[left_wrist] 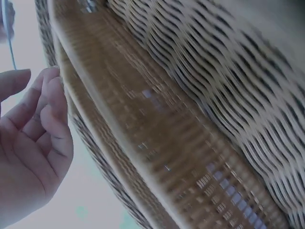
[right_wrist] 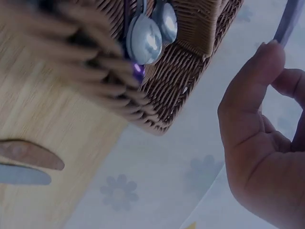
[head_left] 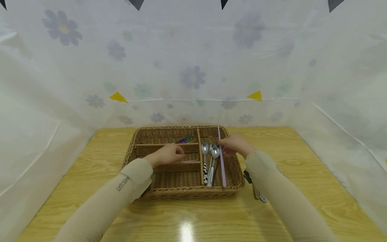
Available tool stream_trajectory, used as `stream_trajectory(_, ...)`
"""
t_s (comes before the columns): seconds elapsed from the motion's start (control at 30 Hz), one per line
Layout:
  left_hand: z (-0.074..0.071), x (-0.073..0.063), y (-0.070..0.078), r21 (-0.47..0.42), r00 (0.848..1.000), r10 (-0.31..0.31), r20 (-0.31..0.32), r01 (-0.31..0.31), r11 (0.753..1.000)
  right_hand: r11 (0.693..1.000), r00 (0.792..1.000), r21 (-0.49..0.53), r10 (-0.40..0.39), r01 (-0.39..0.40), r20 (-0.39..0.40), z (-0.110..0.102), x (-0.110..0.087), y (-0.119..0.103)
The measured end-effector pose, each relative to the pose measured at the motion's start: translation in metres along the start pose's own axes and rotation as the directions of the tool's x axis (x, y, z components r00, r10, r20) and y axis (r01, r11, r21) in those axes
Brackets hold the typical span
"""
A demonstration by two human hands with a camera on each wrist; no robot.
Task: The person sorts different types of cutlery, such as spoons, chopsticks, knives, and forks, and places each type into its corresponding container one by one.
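My right hand (head_left: 235, 145) pinches a long lavender stick (head_left: 223, 168), shaped like a chopstick, between thumb and fingertips. This stick slants over the right compartment of a brown wicker tray (head_left: 187, 194). Beside it in that compartment lie several metal spoons (head_left: 205, 148), one with a black-and-white patterned handle. My left hand (head_left: 169, 154) hovers over the left compartments. In the left wrist view its fingers (left_wrist: 59, 112) are loosely curled, with a gap to the thumb and nothing held. Rainbow-coloured cutlery (head_left: 185, 139) lies in the back left compartment.
Several pieces of cutlery (head_left: 262, 197) lie on the wooden table (head_left: 187, 218) right of the tray, partly hidden by the right forearm. The right wrist view shows a brown blade (right_wrist: 31, 153) and a silver blade (right_wrist: 24, 174) there. Flower-patterned sheeting (head_left: 193, 77) encloses the table.
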State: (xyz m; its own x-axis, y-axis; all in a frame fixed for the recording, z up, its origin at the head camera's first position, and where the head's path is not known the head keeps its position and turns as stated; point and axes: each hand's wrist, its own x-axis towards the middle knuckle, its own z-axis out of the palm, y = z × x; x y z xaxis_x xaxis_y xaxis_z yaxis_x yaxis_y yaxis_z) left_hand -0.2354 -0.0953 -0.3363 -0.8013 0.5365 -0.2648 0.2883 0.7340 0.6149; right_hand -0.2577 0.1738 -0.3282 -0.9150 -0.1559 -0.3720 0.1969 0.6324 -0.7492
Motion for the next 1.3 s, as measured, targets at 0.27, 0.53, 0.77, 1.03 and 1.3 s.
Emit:
stream_trajectory(0.27, 0.021, 0.006, 0.028, -0.153, 0.997, 0.015, 0.081, -0.002, 0.988, 0.992, 1.000, 0.124, -0.009, 0.006, 0.025, 0.008, 0.007, -0.012)
stream_trajectory(0.53, 0.034, 0.011, 0.044, -0.249, 0.990, 0.044, 0.134, -0.009, 0.969, 0.992, 1.000, 0.124, -0.016, 0.014, 0.013, 0.015, 0.009, -0.022)
stream_trajectory(0.77, 0.040, 0.016, 0.048, -0.281, 0.992, 0.054, 0.113, -0.020, 0.960, 0.995, 1.000, 0.104, -0.003, 0.002, 0.008, 0.020, 0.011, -0.027)
stream_trajectory(1.03, 0.042, 0.015, 0.049, -0.330, 0.994, -0.012, 0.104, 0.046, 0.943, 0.995, 1.000, 0.097, 0.030, -0.030, -0.004, 0.025, 0.012, -0.031)
stream_trajectory(1.3, 0.021, 0.012, 0.026, -0.272, 0.996, -0.083, 0.019, 0.085, 0.959, 0.989, 1.000, 0.145, -0.029, 0.027, 0.007, 0.018, 0.011, -0.018)
